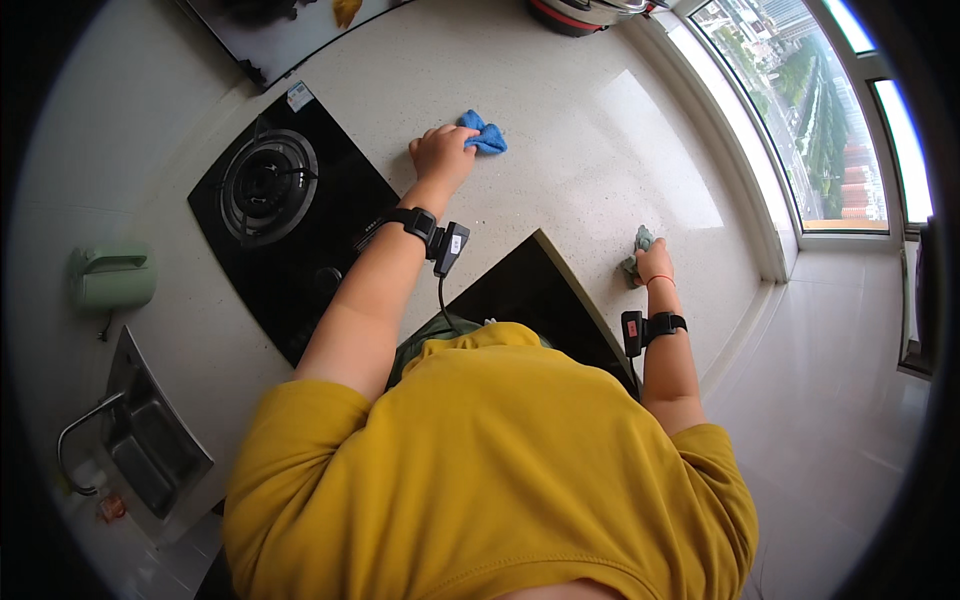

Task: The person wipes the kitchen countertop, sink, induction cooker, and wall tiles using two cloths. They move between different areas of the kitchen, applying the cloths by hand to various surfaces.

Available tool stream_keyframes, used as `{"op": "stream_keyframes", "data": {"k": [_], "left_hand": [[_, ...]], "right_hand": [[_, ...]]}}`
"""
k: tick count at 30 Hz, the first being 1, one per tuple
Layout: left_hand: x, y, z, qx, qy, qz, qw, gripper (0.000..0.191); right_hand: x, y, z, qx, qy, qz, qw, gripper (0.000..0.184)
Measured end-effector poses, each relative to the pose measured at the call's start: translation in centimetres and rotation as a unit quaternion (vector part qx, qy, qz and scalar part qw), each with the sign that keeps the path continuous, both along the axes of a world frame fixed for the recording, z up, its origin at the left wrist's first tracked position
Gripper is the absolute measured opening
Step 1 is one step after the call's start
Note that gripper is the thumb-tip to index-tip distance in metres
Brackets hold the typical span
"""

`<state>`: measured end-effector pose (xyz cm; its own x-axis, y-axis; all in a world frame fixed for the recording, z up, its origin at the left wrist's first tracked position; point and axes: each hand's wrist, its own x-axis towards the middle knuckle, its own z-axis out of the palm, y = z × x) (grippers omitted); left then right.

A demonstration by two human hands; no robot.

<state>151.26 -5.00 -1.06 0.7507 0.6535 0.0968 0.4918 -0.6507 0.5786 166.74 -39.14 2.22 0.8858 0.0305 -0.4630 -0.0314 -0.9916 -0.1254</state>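
My left hand (444,156) grips a crumpled blue cloth (487,137) against the pale speckled countertop (540,180), just right of the black gas hob (330,165). Farther right and closer to my body, my right hand (655,261) is closed around a bunched grey-green cloth (643,238). That cloth rests on the counter near its right-hand end. Part of each cloth is hidden by the fingers. Small specks or droplets show on the surface between the two hands.
A round appliance with a red band (566,16) stands at the back, by the window (802,127). On the left are a green kettle-like appliance (116,276) and a steel sink (154,442) with a curved faucet (64,442). Cables hang from both wrist-strapped devices.
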Motion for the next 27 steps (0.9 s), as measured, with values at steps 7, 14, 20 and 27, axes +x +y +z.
{"op": "stream_keyframes", "data": {"k": [7, 14, 20, 27], "left_hand": [[-2.9, -2.7, 1.5, -0.163, -0.115, -0.029, 0.979, 0.023], [-6.1, 2.7, 1.3, 0.013, -0.212, 0.121, 0.970, 0.031], [-9.5, 3.9, -0.2, -0.008, -0.018, 0.062, 0.998, 0.034], [-8.8, 3.3, 1.1, -0.016, 0.020, 0.086, 0.996, 0.036]], "right_hand": [[-3.8, 9.1, 0.3, 0.121, 0.084, 0.099, 0.984, 0.038], [-3.0, 21.6, -2.8, 0.448, -0.070, 0.246, 0.857, 0.030], [0.5, 26.5, -4.8, 0.205, -0.115, 0.445, 0.864, 0.050], [3.9, 37.9, -6.5, 0.154, -0.107, 0.514, 0.837, 0.048]]}}
